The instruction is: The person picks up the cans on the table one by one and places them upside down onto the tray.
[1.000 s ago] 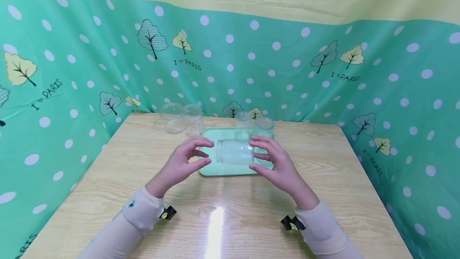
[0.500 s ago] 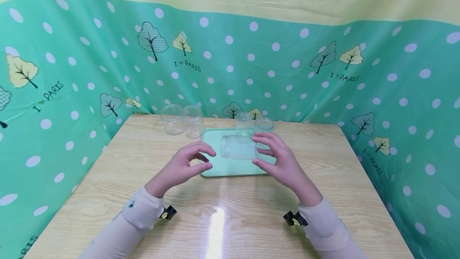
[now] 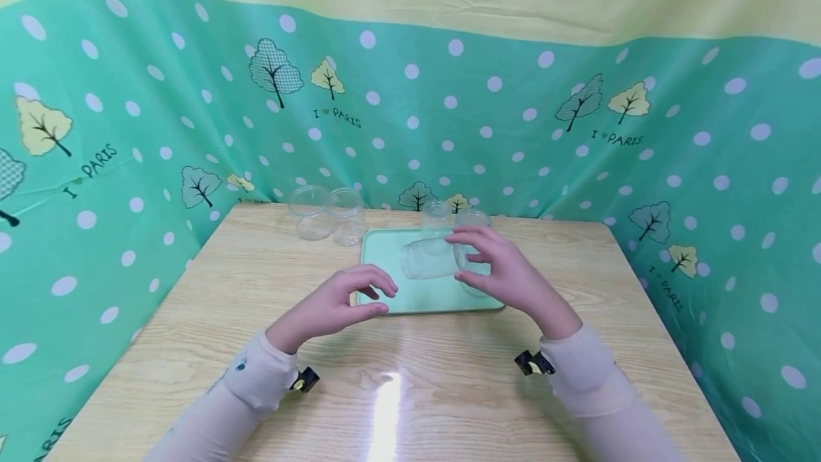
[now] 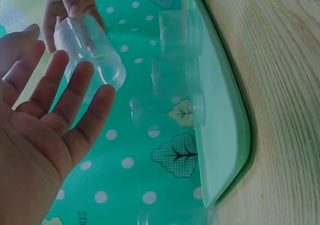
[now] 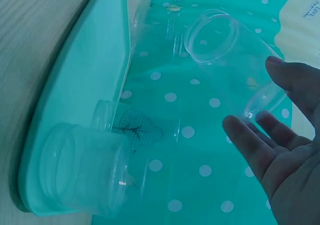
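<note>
My right hand [image 3: 507,273] holds a clear plastic jar [image 3: 428,258] by its base end, thumb on one side and fingers on the other. Tilted on its side, the jar hangs above the pale green tray [image 3: 410,299]. Its round open mouth [image 5: 212,37] points away from that hand in the right wrist view. My left hand [image 3: 336,301] is apart from the jar, near the tray's left front corner, with fingers spread and nothing in them. More clear jars stand upright on the tray, among them one jar [image 5: 87,167] partly hidden by my right hand in the head view.
Two clear jars stand back left beside the tray, one jar [image 3: 311,214] left of the other jar [image 3: 347,218]. A wooden table [image 3: 449,383] lies under everything. Green dotted cloth [image 3: 359,155] rises behind the table's back edge and along both sides.
The held jar has moved slightly right and up with my right hand and now tilts more. My left hand has drawn away from its mouth, down toward me.
</note>
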Demonstrator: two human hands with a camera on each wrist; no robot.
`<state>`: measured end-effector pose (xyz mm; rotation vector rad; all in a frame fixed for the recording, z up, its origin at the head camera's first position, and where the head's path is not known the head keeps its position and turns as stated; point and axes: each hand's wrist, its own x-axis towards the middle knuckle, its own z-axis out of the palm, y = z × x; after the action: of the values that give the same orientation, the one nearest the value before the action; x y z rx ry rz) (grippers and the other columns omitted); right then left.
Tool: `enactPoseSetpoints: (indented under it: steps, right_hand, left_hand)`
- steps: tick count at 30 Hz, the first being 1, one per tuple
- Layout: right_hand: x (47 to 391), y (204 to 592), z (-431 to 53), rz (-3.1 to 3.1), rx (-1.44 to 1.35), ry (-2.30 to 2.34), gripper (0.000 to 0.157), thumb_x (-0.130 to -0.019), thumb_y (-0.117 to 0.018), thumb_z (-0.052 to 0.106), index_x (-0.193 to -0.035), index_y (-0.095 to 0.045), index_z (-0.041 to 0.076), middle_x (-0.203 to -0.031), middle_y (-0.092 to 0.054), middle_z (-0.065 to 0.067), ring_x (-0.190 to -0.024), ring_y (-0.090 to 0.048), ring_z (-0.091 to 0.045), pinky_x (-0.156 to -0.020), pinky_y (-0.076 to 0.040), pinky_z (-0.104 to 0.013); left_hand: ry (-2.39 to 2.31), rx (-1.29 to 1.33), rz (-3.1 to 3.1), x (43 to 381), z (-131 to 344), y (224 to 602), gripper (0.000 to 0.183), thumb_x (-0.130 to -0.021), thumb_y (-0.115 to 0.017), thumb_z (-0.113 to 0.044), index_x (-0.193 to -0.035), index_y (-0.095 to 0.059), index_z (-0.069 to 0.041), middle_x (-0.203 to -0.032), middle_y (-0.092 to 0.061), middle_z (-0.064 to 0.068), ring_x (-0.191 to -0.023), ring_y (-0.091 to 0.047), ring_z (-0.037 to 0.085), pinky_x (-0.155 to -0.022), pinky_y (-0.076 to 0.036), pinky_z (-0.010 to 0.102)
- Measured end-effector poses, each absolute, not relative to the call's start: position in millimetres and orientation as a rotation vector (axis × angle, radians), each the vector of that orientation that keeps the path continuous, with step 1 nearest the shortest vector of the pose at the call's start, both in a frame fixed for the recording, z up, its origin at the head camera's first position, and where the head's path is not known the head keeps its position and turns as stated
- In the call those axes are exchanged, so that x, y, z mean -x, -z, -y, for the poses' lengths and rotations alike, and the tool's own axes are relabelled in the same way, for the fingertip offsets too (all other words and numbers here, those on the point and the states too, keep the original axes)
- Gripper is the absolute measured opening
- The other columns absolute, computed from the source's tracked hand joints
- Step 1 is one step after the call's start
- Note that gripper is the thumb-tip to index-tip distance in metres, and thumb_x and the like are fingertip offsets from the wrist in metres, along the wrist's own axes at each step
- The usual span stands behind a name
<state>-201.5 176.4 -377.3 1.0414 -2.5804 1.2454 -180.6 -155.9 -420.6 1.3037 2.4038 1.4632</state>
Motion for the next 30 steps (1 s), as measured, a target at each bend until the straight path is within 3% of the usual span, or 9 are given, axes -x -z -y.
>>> enactPoseSetpoints:
  steps: [8, 14, 22, 30]
  right_hand:
    - [213.9, 359.8, -171.8, 2.727, -1.035, -1.095, 0.057, -0.090, -0.080, 0.010, -0.142, -0.059, 0.020, -0.149, -0.047, -0.001, -0.136, -0.050, -0.023, -0.100, -0.057, -0.041]
    - [220.4, 346.5, -167.0, 2.828, -1.028, -0.970, 0.056, -0.089, -0.079, 0.009, -0.141, -0.060, 0.021, -0.146, -0.049, -0.002, -0.133, -0.051, -0.025, -0.100, -0.057, -0.045]
    - [231.6, 336.8, -156.9, 2.928, -1.042, -0.760, 0.053, -0.090, -0.078, 0.010, -0.139, -0.062, 0.023, -0.142, -0.054, -0.002, -0.128, -0.055, -0.026, -0.097, -0.057, -0.045]
    - [244.9, 335.7, -146.1, 3.007, -1.093, -0.574, 0.052, -0.089, -0.080, 0.009, -0.137, -0.064, 0.021, -0.143, -0.055, -0.001, -0.137, -0.049, -0.026, -0.106, -0.051, -0.045]
  left_hand:
    - [-1.372, -1.340, -2.414, 180.9, 153.4, 426.1, 0.023, -0.097, -0.073, -0.013, -0.115, -0.068, -0.026, -0.115, -0.068, -0.009, -0.110, -0.064, 0.015, -0.087, -0.060, 0.043]
    - [-1.355, -1.315, -2.404, 181.3, 151.3, 428.0, 0.019, -0.098, -0.072, -0.020, -0.115, -0.069, -0.028, -0.115, -0.069, -0.008, -0.110, -0.064, 0.014, -0.089, -0.060, 0.043]
    - [-1.334, -1.337, -2.405, 178.7, 149.9, 426.5, 0.017, -0.099, -0.070, -0.022, -0.115, -0.068, -0.026, -0.116, -0.070, -0.004, -0.109, -0.064, 0.013, -0.090, -0.059, 0.034]
    - [-1.268, -1.313, -2.405, 179.1, 150.2, 426.2, 0.015, -0.101, -0.068, -0.027, -0.116, -0.068, -0.027, -0.116, -0.070, -0.002, -0.107, -0.063, 0.009, -0.092, -0.058, 0.032]
